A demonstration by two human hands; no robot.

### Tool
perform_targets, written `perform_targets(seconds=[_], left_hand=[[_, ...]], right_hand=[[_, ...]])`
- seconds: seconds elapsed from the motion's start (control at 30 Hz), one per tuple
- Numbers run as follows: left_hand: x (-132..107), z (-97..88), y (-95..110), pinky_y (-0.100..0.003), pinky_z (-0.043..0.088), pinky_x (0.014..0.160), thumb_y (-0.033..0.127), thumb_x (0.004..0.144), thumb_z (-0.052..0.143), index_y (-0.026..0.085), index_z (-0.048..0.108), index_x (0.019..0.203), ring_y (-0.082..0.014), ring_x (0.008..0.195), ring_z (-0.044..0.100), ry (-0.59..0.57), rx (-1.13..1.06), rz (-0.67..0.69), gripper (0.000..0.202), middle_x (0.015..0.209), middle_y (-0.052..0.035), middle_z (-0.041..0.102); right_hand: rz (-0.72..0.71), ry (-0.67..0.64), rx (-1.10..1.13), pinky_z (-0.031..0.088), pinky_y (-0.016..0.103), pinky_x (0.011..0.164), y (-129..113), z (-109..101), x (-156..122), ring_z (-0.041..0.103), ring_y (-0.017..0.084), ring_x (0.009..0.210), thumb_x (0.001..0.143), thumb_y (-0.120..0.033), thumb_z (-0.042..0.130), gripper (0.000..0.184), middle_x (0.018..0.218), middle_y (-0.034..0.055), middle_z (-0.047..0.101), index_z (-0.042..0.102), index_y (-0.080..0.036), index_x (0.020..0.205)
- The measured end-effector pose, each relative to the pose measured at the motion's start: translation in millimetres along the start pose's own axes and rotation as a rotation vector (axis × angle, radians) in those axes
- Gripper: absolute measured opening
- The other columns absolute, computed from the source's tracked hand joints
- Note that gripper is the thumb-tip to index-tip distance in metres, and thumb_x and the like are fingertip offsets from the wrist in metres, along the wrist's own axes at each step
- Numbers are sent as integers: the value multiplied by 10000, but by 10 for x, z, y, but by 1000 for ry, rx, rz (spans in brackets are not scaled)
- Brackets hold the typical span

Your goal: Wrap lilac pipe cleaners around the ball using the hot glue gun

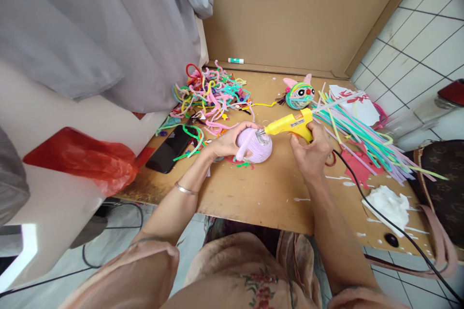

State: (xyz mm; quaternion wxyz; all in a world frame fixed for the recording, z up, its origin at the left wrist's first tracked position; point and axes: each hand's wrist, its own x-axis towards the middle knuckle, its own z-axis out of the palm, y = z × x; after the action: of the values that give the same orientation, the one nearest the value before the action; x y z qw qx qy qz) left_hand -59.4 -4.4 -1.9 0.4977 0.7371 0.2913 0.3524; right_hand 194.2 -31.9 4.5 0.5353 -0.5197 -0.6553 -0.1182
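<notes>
Glue gun [290, 124], tip at lilac pipe-cleaner ball [260, 152].
Left hand [230, 140] grips ball; right hand [313, 152] grips gun, right of ball.

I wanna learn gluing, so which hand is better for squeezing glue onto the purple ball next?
Probably the right hand: it grips the yellow glue gun, whose nozzle points at the purple ball. The left hand is busy holding that ball.

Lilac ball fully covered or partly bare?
Partly bare: a greyish patch shows on the lilac ball beside the glue gun's nozzle; underside hidden.
</notes>
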Motion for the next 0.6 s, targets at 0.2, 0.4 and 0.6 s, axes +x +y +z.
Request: perform_targets(seconds=[0.2,0.4,0.6], left_hand=[[-1,1,31,-443,386,1100,372,561,861,225,531,1218,-317,1292,500,-19,0,-5,749,1365,-106,537],[-3,3,22,-443,381,1104,358,568,858,225,519,1220,-313,1296,497,-14,-8,6,747,1378,-109,535],[3,5,21,-449,392,1090,363,554,865,218,533,1231,-324,1289,501,-14,4,-5,768,1370,-110,539]], right_hand=[[-20,4,-6,501,352,697,-4,-4,-4,615,216,765,732,-244,613,196,850,33,664,573,-223,923],[-61,9,12,498,347,692,-3,4,-5,623,220,769,737,-229,620,194,845,36,665,575,-215,925],[-44,4,22,489,353,705,5,-3,-2,609,220,777,734,-227,608,201,855,38,653,572,-216,931]])
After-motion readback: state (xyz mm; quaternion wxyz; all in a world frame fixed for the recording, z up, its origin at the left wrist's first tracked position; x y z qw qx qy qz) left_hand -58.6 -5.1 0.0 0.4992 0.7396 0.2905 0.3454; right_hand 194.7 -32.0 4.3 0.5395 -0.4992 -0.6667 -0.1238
